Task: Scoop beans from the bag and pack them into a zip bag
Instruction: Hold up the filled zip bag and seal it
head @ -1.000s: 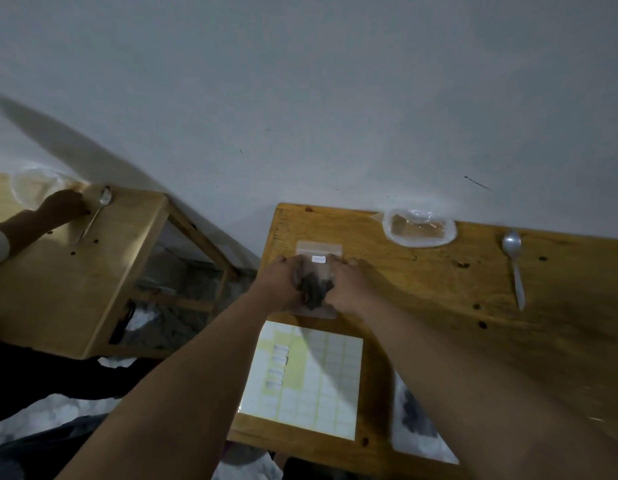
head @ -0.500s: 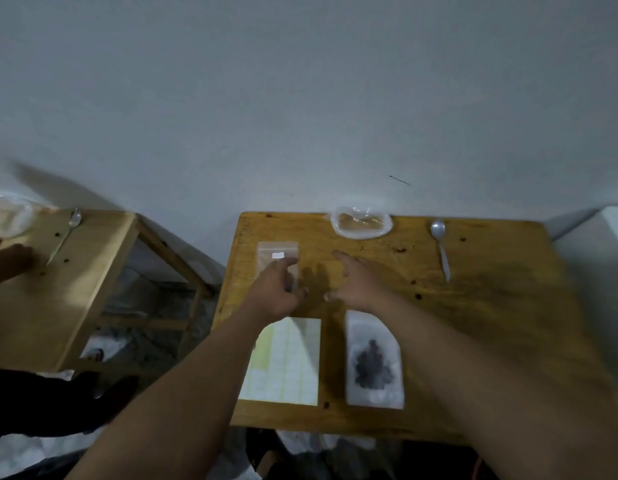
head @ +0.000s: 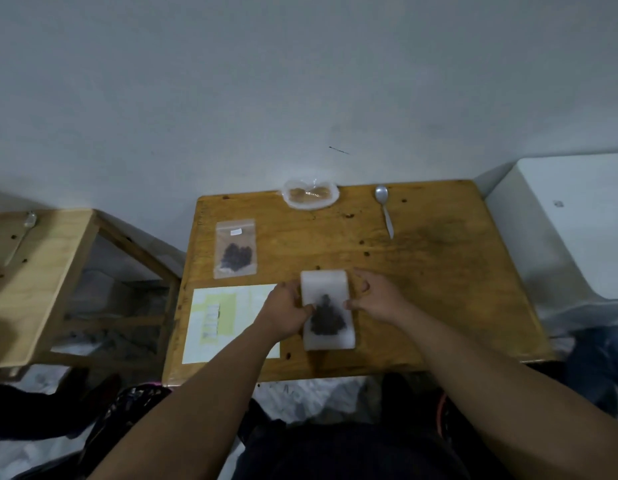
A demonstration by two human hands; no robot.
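The bean bag (head: pixel 326 289) lies flat on the bench (head: pixel 439 271), its long axis pointing away from the person. The left hand (head: pixel 286 311) pinches its left edge, and the right hand (head: pixel 378 301) seems to pinch its right edge. The spoon (head: pixel 383 209) lies beyond, nearer the right hand.

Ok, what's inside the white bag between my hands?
A dark clump of beans shows through the white bag, toward its near half. The left hand and right hand grip its sides, hiding those edges.
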